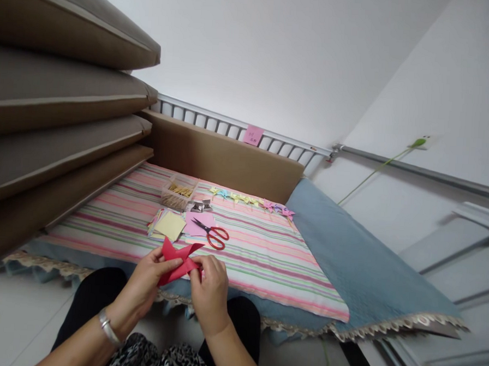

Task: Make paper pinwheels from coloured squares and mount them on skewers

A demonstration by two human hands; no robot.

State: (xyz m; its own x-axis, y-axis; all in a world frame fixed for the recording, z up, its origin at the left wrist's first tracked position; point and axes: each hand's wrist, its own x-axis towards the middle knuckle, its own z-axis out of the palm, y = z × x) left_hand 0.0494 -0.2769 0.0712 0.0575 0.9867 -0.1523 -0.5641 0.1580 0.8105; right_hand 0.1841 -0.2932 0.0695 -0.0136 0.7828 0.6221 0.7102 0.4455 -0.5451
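Between my two hands is a red paper pinwheel (175, 254), its flaps folded and curled, held above the front edge of the striped cloth. My left hand (152, 271) grips its left side, thumb lying across the paper. At the right side, my right hand (209, 285) pinches a corner between thumb and fingers. Just beyond lie red-handled scissors (217, 238), partly resting on pink paper squares (191, 224). Left of them is a stack of paper squares with a yellow sheet (170, 226) on top.
A clear plastic box (179, 192) of small sticks stands behind the paper, with small metal clips (200, 205) beside it. Finished pastel pinwheels (247, 200) line the back of the striped cloth (261, 255). Stacked brown cushions (69, 92) rise at left. A pink note (253, 135) hangs on the rail.
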